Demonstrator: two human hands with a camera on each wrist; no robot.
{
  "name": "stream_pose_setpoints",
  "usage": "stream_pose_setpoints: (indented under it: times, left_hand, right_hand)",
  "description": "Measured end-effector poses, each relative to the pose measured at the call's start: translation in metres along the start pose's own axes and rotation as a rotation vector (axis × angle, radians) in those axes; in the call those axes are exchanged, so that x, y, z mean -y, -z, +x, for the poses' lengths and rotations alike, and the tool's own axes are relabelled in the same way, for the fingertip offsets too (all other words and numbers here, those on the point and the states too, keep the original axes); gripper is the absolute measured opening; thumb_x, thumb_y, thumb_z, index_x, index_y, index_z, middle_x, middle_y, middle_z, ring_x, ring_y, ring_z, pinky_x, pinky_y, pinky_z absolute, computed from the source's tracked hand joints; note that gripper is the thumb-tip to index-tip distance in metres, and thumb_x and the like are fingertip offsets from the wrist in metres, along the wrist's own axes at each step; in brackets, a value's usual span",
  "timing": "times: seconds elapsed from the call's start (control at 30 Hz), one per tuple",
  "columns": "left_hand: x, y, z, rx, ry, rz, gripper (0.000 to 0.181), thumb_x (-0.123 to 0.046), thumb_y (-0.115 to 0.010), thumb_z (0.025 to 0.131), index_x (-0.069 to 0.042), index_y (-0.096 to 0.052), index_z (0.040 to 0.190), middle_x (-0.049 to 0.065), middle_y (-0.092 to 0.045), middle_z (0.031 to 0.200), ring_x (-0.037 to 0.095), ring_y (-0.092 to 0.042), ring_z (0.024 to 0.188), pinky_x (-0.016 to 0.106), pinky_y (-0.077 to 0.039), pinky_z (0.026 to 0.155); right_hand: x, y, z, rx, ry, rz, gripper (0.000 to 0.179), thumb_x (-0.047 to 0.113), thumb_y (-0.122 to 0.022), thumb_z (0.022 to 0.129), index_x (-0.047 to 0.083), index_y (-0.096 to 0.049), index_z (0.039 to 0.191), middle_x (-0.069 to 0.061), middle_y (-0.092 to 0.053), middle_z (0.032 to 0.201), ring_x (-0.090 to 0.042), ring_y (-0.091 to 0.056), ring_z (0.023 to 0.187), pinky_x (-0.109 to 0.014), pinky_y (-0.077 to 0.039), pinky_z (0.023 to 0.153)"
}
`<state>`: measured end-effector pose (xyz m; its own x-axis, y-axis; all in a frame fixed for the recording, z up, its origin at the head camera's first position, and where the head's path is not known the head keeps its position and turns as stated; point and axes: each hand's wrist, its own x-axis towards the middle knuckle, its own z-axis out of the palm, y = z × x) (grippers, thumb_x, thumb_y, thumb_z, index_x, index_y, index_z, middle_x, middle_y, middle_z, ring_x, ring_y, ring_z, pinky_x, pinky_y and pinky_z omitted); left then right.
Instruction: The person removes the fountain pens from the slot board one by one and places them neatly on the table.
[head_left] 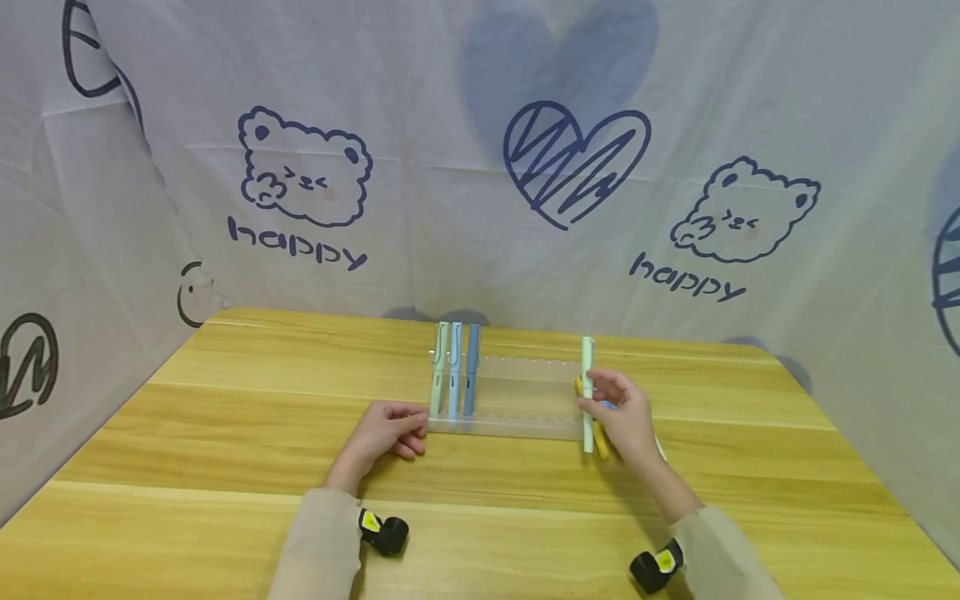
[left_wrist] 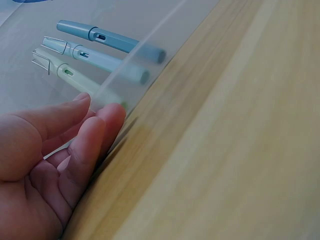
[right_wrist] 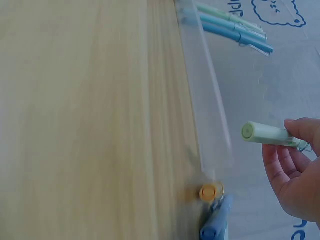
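Observation:
A clear pen rack [head_left: 528, 392] stands on the table. At its left end lean three capped pens: a green pen [head_left: 437, 387], a light blue pen [head_left: 454, 383] and a darker blue pen [head_left: 471, 375]. My left hand [head_left: 384, 433] pinches the rack's lower left corner, thumb and fingertips at the front lip [left_wrist: 107, 92]. With thumb and fingers, my right hand [head_left: 628, 421] holds a pale mint pen [head_left: 587, 358] nearly upright in the head view. This pen overlaps the rack's right end there; the right wrist view shows its round end [right_wrist: 248, 131] toward the camera.
Beside the rack's right end lie a yellow pen [head_left: 602, 442] and a blue pen [right_wrist: 217, 220], partly hidden by my right hand in the head view. A printed white cloth [head_left: 450, 200] hangs behind the wooden table [head_left: 487, 517].

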<state>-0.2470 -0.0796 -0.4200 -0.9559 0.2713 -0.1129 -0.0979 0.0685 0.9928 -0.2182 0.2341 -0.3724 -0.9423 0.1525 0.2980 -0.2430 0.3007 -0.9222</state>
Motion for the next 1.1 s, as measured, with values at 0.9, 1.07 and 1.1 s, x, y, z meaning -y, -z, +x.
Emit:
stream_pose_setpoints:
  times: [0.9, 1.07, 1.1]
  left_hand:
    - [-0.002, 0.0, -0.001, 0.007, -0.004, 0.007, 0.032, -0.005, -0.053, 0.089, 0.015, -0.051, 0.113, 0.011, -0.06, 0.073, 0.014, -0.06, 0.054, 0.022, -0.053, 0.048]
    - [-0.001, 0.0, -0.001, 0.004, -0.006, 0.008, 0.032, -0.005, -0.052, 0.089, 0.015, -0.051, 0.114, 0.011, -0.06, 0.072, 0.014, -0.06, 0.054, 0.022, -0.053, 0.048]
    - [-0.001, 0.0, -0.001, 0.001, -0.006, 0.008, 0.032, -0.005, -0.052, 0.089, 0.015, -0.051, 0.114, 0.01, -0.06, 0.072, 0.014, -0.06, 0.054, 0.023, -0.053, 0.048]
  right_hand:
    - [-0.035, 0.078, -0.009, -0.056, -0.115, 0.089, 0.033, -0.015, -0.061, 0.075, -0.019, -0.049, 0.105, 0.005, -0.064, 0.073, -0.004, -0.061, 0.066, -0.019, -0.053, 0.059]
    - [-0.04, 0.091, -0.007, -0.06, -0.169, 0.109, 0.026, -0.012, -0.061, 0.077, -0.009, -0.054, 0.102, 0.008, -0.063, 0.072, -0.004, -0.061, 0.066, -0.019, -0.054, 0.06]
    - [-0.04, 0.093, -0.006, -0.064, -0.179, 0.107, 0.026, -0.012, -0.061, 0.077, -0.008, -0.054, 0.102, 0.008, -0.063, 0.073, -0.003, -0.061, 0.067, -0.02, -0.054, 0.06]
